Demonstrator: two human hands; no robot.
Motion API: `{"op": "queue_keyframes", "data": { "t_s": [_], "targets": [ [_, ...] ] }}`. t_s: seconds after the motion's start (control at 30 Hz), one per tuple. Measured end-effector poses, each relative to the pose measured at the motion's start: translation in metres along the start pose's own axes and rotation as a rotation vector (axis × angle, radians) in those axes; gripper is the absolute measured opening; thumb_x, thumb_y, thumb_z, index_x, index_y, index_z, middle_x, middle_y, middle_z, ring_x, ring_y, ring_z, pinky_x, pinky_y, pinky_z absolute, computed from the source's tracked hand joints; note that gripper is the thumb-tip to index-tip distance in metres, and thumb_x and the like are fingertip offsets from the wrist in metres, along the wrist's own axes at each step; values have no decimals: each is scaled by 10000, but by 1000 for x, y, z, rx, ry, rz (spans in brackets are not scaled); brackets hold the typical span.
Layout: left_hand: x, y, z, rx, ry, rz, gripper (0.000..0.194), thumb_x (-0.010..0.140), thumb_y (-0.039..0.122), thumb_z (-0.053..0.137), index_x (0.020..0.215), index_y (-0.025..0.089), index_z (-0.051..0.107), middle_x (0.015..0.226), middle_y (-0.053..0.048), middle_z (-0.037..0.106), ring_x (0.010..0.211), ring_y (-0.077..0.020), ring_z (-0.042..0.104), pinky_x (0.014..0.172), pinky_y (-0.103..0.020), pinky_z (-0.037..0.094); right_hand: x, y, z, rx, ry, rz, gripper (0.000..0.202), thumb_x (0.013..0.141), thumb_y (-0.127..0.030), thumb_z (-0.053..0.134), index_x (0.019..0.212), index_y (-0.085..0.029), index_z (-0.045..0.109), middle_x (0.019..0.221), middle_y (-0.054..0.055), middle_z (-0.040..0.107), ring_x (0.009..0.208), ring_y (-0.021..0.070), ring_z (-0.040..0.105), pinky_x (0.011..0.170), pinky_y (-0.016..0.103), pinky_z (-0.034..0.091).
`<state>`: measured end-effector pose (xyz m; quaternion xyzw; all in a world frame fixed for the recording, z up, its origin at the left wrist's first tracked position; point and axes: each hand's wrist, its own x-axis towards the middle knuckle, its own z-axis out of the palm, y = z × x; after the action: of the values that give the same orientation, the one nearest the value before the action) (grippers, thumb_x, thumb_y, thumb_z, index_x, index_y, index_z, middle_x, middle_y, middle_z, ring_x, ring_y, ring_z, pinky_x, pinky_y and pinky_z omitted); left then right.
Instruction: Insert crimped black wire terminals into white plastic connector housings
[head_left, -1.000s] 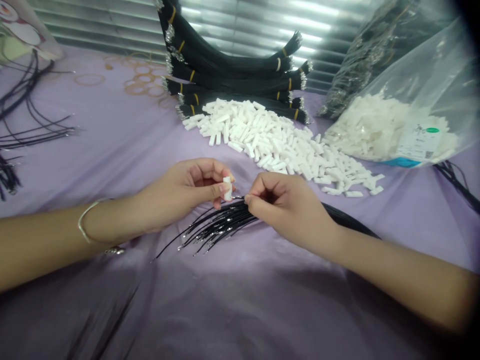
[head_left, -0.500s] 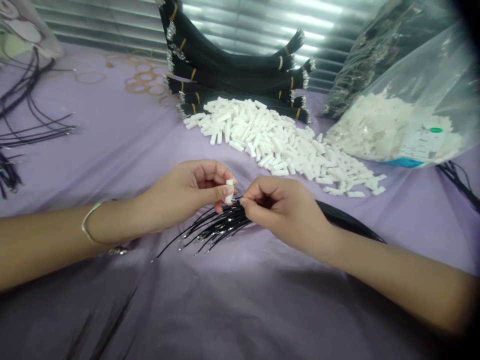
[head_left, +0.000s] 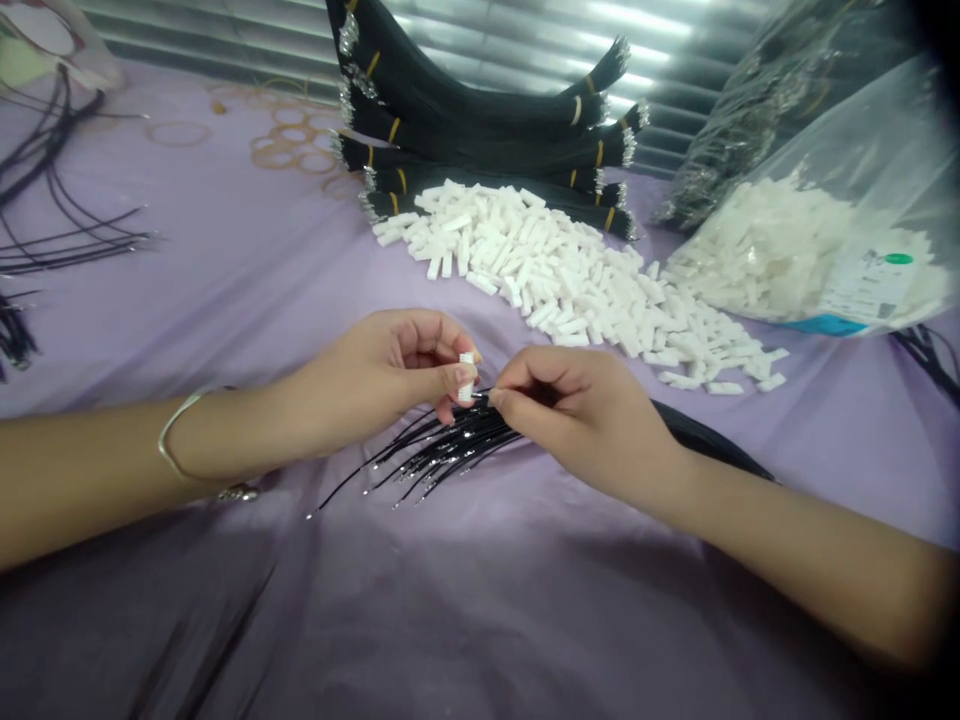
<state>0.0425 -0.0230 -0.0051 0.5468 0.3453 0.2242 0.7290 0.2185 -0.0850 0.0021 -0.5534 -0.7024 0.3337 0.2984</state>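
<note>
The right hand (head_left: 592,420) hides part of the black wires (head_left: 487,432); lower-left strands (head_left: 217,660) are blurred.

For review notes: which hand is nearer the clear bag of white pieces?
Right: the right hand is below and left of the bag in view; the left hand is farther left, pinching a white piece.

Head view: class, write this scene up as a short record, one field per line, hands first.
Left hand: pinches white block
Right hand: pinches wire, its tip at the block; whether inserted, unclear
Below hands: loose wires on purple cloth
Beyond hands: block pile
Behind pile: banded black bundles
Far right: clear bag holding white pieces
</note>
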Motion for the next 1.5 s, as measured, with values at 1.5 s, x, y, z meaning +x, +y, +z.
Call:
{"op": "queue_keyframes", "data": {
  "t_s": [1.5],
  "targets": [
    [3, 0, -2, -63, 12, -3, 83, 752, 77, 610, 808, 87, 549, 717, -10, 584, 600, -75, 587, 579, -162, 502, -11, -3, 3, -200, 27, -412, 52, 798, -81, 539, 773, -127, 543, 715, 22, 557, 696, 93, 502, 656, 229, 432]
  ]
}}
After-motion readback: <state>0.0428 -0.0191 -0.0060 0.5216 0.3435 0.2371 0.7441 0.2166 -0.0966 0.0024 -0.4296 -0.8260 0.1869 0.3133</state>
